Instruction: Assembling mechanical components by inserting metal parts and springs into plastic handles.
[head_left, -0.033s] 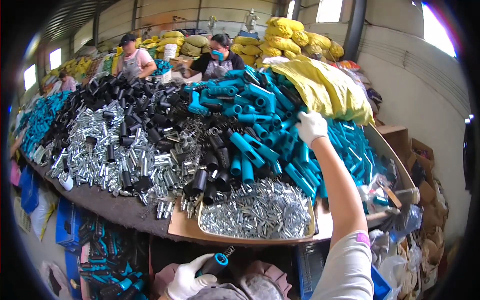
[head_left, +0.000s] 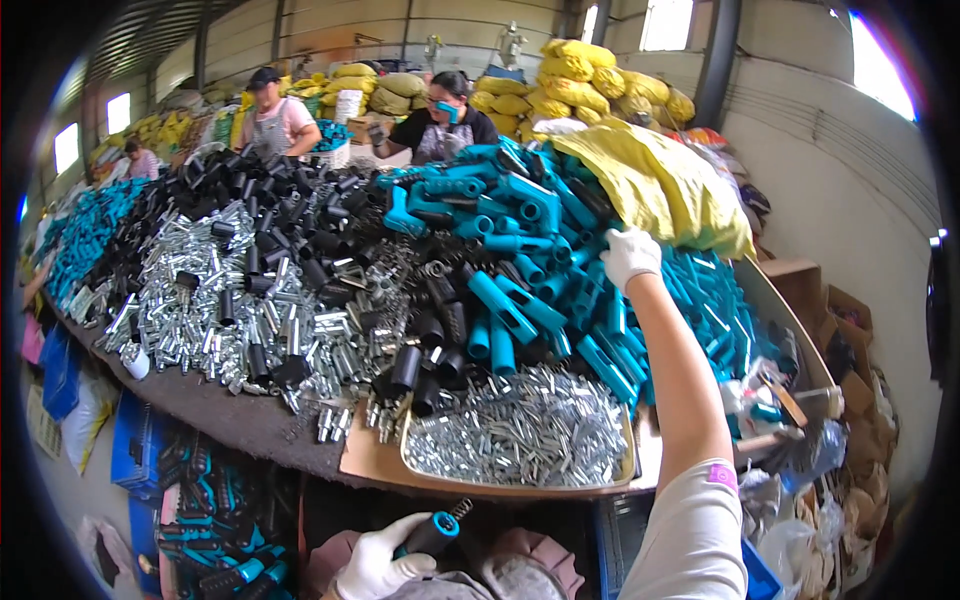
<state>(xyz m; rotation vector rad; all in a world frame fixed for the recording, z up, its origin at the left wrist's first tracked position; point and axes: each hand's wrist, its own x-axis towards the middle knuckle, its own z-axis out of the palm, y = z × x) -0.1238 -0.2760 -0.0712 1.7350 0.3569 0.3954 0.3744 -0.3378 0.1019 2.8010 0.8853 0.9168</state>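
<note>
Up at about one o'clock, the right hand (head_left: 630, 256), gloved white, rests on the heap of blue plastic handles (head_left: 545, 270), fingers curled down among them; whether it grips one I cannot tell. Down at six o'clock the left hand (head_left: 380, 567) is closed around a black-and-blue handle (head_left: 436, 532), seemingly with a spring at its tip. Between them lies a tray of small metal pins (head_left: 520, 435), just beside black tubes (head_left: 425, 365).

A metal tray (head_left: 625, 455) of small silver pins (head_left: 520, 430) is sitting on the counter (head_left: 240, 420), between the hands. Black tubes (head_left: 270, 215) and bright steel fittings (head_left: 210, 310) are lying heaped further left. Yellow sacks (head_left: 590, 75) are piling up beyond, behind two people (head_left: 440, 125) working.
</note>
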